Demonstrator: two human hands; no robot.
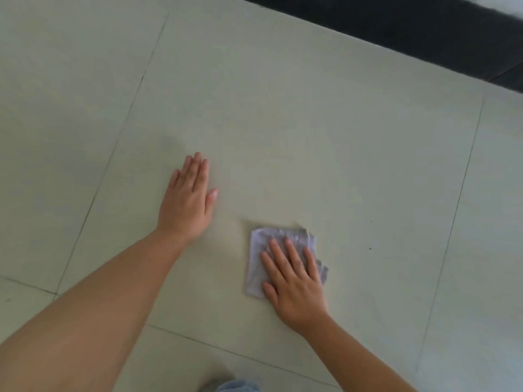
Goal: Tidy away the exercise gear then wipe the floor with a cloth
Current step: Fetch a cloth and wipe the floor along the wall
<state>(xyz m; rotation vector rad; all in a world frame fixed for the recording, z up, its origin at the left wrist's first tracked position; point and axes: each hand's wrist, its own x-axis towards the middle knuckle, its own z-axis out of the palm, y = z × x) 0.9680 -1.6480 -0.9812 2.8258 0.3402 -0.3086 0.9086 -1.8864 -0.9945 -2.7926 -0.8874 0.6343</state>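
A small folded pale lilac cloth (261, 256) lies flat on the pale tiled floor (325, 154). My right hand (294, 284) presses down on the cloth with straight, spread fingers and covers its right half. My left hand (186, 202) rests flat on the bare floor to the left of the cloth, fingers straight and together, a hand's width away from it. No exercise gear is in view.
A dark skirting strip (424, 32) runs along the far right edge of the floor. A bit of light blue fabric (237, 386) shows at the bottom edge. Tile joints cross the floor; a small dark speck (370, 248) lies right of the cloth.
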